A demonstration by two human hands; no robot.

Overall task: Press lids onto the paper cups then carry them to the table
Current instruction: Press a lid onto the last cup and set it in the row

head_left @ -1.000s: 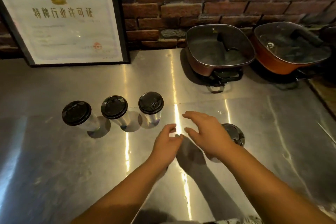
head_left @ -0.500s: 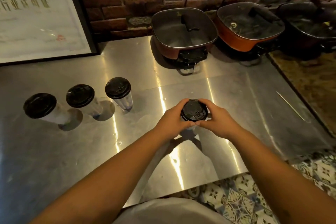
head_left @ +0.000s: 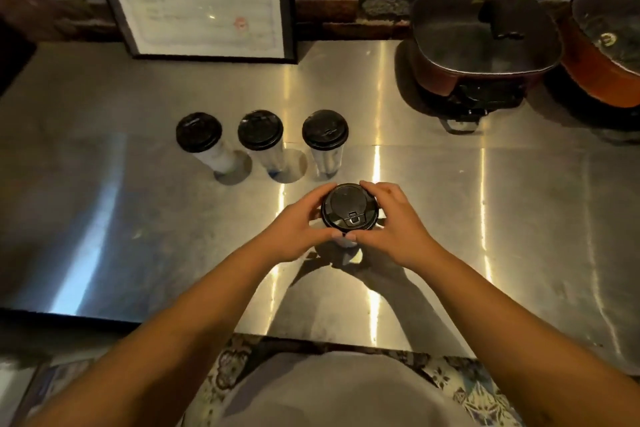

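A black lid [head_left: 349, 207] sits on top of a white paper cup [head_left: 343, 242] standing on the steel counter [head_left: 138, 218]. My left hand [head_left: 298, 225] grips the lid's left rim and my right hand [head_left: 391, 222] grips its right rim; thumbs meet at the near edge. Most of the cup is hidden under the lid and my fingers. Behind it stand three more lidded cups in a row: left [head_left: 198, 133], middle [head_left: 260, 130] and right [head_left: 325, 130].
A framed certificate [head_left: 204, 0] leans on the brick wall at the back. Two square lidded pots stand at the back right, one dark [head_left: 485, 35], one orange [head_left: 606, 45]. The counter's near edge [head_left: 346, 340] runs just above my body; patterned floor tiles [head_left: 478, 388] show below.
A second ago both hands were open above the counter. Half a second ago they closed on the lid over the cup and still hold it; my view has swung left and nearer.
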